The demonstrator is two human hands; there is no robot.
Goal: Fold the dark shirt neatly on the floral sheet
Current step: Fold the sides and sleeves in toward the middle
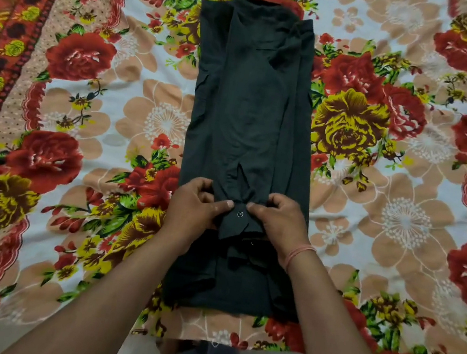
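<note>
A floral sheet [382, 144], printed with red, yellow and peach flowers, is spread out beneath and all around both hands. A dark shirt [250, 118], folded into a long narrow strip, is laid on the sheet, running away from the hands and back between the forearms. A bunched cuff [236, 222] with a small button [240, 214] is pinched between the left hand [194, 207] and the right hand [277, 221], fingers curled closed on the cloth. A pink thread band [298, 254] is worn on the right wrist.
</note>
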